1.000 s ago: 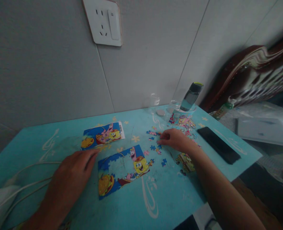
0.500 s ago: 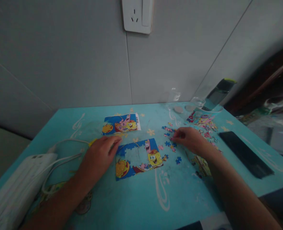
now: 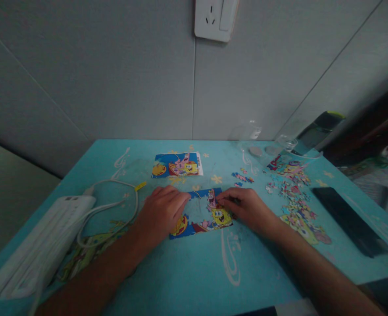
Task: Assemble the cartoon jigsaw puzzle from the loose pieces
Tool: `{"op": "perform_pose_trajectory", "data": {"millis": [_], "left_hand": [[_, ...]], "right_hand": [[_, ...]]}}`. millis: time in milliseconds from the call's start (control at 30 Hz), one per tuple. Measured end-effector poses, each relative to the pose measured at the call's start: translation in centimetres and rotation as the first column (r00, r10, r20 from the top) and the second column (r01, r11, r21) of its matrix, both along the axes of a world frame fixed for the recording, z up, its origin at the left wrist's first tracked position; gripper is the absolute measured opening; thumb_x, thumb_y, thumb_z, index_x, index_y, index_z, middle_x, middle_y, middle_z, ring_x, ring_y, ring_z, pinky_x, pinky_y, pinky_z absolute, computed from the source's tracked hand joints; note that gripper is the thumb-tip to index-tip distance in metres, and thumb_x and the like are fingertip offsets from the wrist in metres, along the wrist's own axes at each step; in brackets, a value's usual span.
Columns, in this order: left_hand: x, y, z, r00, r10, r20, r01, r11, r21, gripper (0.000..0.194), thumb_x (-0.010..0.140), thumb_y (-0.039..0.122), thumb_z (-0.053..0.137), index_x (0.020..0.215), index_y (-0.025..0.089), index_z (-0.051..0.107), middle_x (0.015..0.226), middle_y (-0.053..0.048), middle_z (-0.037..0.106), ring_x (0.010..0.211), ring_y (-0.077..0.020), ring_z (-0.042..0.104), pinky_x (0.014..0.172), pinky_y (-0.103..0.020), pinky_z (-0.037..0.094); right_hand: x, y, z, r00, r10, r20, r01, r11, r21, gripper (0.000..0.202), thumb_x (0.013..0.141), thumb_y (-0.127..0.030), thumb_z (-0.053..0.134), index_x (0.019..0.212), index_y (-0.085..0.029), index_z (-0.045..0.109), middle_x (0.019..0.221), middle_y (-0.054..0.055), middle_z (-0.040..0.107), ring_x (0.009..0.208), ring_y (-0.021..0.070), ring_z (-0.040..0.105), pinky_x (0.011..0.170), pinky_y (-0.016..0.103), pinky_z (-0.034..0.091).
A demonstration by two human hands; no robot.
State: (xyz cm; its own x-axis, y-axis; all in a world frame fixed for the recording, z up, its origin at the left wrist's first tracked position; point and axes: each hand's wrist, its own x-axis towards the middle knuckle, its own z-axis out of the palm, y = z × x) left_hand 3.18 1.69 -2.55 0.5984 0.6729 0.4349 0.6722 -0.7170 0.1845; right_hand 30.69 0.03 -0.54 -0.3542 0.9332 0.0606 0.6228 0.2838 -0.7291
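From where I stand, the half-filled puzzle lies on the blue tabletop, the left hand resting over its left side, fingers together, and the right hand at its upper right, fingertips pinched close, though I can't tell whether they hold a piece; beyond the puzzle sits the picture card, while loose pieces and a black strip lie to its right

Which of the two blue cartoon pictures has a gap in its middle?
The nearer puzzle, between the left hand and right hand: tabletop shows through it. The farther picture card, with a white right edge, has no gap.
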Motion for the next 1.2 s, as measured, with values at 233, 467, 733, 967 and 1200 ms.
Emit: {"op": "perform_pose_trajectory", "data": {"millis": [233, 467, 733, 967, 1200], "left_hand": [[0.5, -0.9, 1.0, 0.996, -0.073, -0.049, 0.074, 0.997, 0.014, 0.017, 0.1, 0.018, 0.05, 0.101, 0.016, 0.067, 0.086, -0.005, 0.067, 0.083, -0.0207, 0.055, 0.075, -0.036, 0.04], [0.7, -1.3, 1.2, 0.994, -0.087, -0.073, 0.087, 0.996, -0.008, 0.017, 0.1, 0.018, 0.05, 0.105, 0.016, 0.067, 0.09, -0.005, 0.066, 0.086, -0.0218, 0.055, 0.075, -0.036, 0.039], [1.0, -1.3, 1.6, 0.99, -0.102, -0.096, 0.103, 0.995, -0.004, 0.017, 0.098, 0.015, 0.052, 0.106, 0.016, 0.067, 0.09, -0.005, 0.066, 0.085, -0.0221, 0.054, 0.074, -0.036, 0.038], [1.2, -1.6, 1.6, 0.989, -0.098, -0.107, 0.098, 0.995, -0.008, 0.019, 0.1, 0.017, 0.049, 0.105, 0.017, 0.067, 0.088, -0.005, 0.066, 0.084, -0.0213, 0.054, 0.072, -0.036, 0.036], [1.6, -2.3, 1.4, 0.976, -0.157, -0.15, 0.151, 0.987, -0.051, 0.015, 0.099, 0.02, 0.052, 0.104, 0.018, 0.066, 0.088, -0.004, 0.062, 0.085, -0.0222, 0.052, 0.073, -0.037, 0.035]], "right_hand": [[0.3, 0.0, 0.6, 0.991, 0.077, 0.112, -0.091, 0.988, 0.124, 0.018, 0.096, -0.021, 0.059, 0.104, -0.023, 0.075, 0.094, 0.004, 0.071, 0.083, 0.0154, 0.065, 0.077, 0.029, 0.051], [-0.3, -0.5, 0.4, 0.97, 0.177, 0.167, -0.202, 0.968, 0.148, 0.024, 0.097, -0.021, 0.057, 0.113, -0.024, 0.075, 0.097, 0.005, 0.067, 0.087, 0.0162, 0.063, 0.081, 0.031, 0.051], [-0.5, -0.7, 0.1, 0.963, 0.209, 0.173, -0.237, 0.958, 0.163, 0.024, 0.097, -0.021, 0.058, 0.114, -0.025, 0.075, 0.099, 0.006, 0.067, 0.09, 0.0172, 0.062, 0.084, 0.032, 0.05], [-1.3, -0.7, 0.1, 0.979, 0.129, 0.16, -0.157, 0.971, 0.18, 0.023, 0.096, -0.028, 0.06, 0.114, -0.023, 0.073, 0.094, 0.006, 0.067, 0.085, 0.0177, 0.063, 0.079, 0.032, 0.051], [-1.5, -0.6, 0.1, 0.99, 0.094, 0.106, -0.107, 0.987, 0.12, 0.01, 0.091, -0.024, 0.067, 0.1, -0.021, 0.071, 0.091, 0.003, 0.066, 0.081, 0.0157, 0.062, 0.074, 0.027, 0.048]]}}
